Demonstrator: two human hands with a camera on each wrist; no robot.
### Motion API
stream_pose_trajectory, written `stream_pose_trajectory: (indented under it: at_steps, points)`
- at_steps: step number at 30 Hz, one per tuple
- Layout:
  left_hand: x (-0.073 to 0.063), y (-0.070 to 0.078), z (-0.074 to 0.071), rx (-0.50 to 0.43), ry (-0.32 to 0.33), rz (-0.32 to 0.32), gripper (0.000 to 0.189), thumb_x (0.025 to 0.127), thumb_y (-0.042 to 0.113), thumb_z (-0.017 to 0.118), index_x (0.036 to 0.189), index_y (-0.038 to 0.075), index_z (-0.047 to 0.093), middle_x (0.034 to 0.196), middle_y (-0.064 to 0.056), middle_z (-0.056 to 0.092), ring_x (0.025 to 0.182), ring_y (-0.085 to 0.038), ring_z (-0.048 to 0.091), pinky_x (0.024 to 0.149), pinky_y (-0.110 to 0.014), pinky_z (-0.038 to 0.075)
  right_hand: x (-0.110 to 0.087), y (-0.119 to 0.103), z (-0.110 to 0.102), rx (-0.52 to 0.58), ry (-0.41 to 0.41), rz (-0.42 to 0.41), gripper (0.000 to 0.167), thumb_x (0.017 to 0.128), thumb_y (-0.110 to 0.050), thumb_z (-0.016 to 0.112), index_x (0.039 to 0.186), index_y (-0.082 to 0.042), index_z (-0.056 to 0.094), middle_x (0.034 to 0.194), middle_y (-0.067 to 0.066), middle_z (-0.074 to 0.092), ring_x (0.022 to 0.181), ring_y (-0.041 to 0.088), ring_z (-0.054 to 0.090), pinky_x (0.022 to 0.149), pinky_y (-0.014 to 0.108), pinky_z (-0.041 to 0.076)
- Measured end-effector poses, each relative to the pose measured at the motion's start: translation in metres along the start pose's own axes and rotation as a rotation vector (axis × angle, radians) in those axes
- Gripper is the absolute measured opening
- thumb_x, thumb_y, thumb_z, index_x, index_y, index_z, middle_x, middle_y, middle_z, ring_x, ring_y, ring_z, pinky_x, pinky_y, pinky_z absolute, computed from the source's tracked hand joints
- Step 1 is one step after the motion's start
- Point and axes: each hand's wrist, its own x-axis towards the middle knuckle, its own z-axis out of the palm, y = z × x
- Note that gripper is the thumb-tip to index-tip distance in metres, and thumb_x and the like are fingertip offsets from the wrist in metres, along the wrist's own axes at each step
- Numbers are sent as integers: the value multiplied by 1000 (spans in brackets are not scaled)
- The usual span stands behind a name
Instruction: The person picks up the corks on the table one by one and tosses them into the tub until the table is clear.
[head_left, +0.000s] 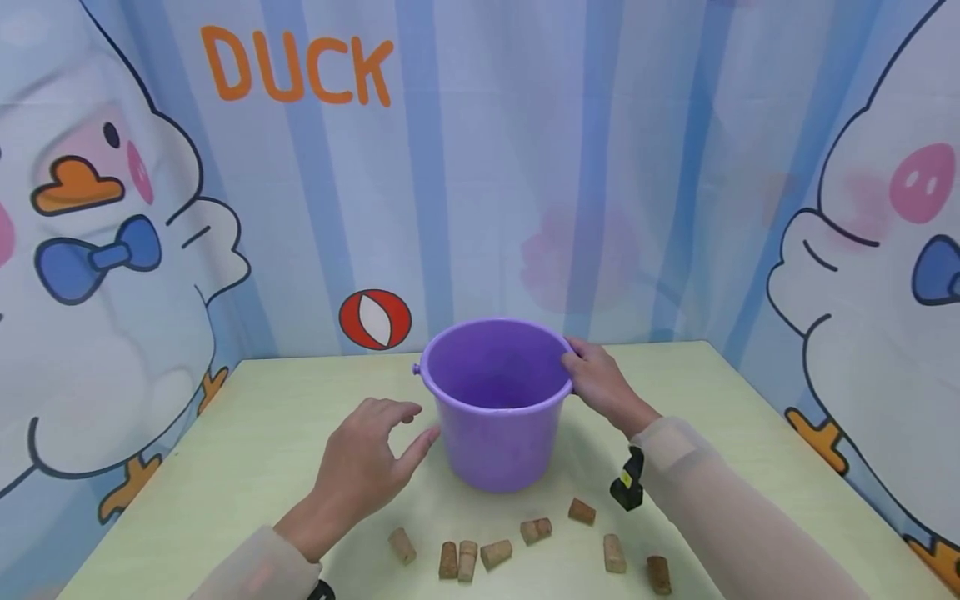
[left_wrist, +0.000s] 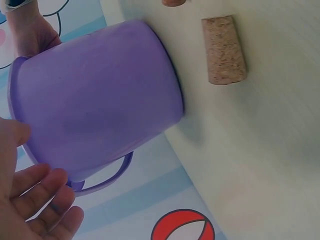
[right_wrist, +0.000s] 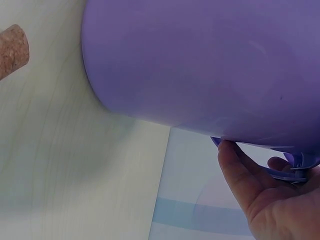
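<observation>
A purple plastic bucket point(head_left: 498, 446) stands upright on the table, its opening facing up and its inside visible in the head view. My right hand point(head_left: 603, 383) grips the bucket's right side at the rim, and in the right wrist view its fingers curl round the purple handle point(right_wrist: 280, 174). Left of the bucket is my left hand point(head_left: 363, 458), thumb and fingers spread and holding nothing. Whether its thumb touches the bucket wall I cannot tell. Several corks lie on the tabletop in front of the bucket, among them one cork point(head_left: 402, 546) near my left wrist.
The pale yellow table point(head_left: 262, 450) ends at a blue striped curtain point(head_left: 495, 167) printed with ducks and a red ball. More corks, such as a dark cork point(head_left: 658, 575), lie by my right forearm. A black strap point(head_left: 628, 479) hangs at the right wrist.
</observation>
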Motion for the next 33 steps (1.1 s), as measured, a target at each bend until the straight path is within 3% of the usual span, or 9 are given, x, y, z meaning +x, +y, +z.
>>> stream_pose_trajectory:
  at_steps: [12,26,33]
  points:
    - [-15,-7,2,51,-112,-78,31,86,33,82,106,11,76,94,0,75,91,-19,68,70,-37,59,-1,0,0,-9,-4,-9,54,102,-17,34,151,1,45,130,22,65,113,34,67,89,37,58]
    - [-24,-9,-4,85,-299,-171,40,83,42,83,110,13,76,94,1,73,93,-19,67,73,-39,59,0,0,0,-20,-2,1,55,102,-18,33,153,0,43,132,21,64,114,34,66,90,38,58]
    - [-31,-14,-3,85,-309,-162,39,82,41,83,108,13,77,93,3,73,92,-18,68,70,-38,59,0,0,0,-16,1,-11,52,102,-17,34,149,1,48,125,21,67,107,32,67,85,34,57]
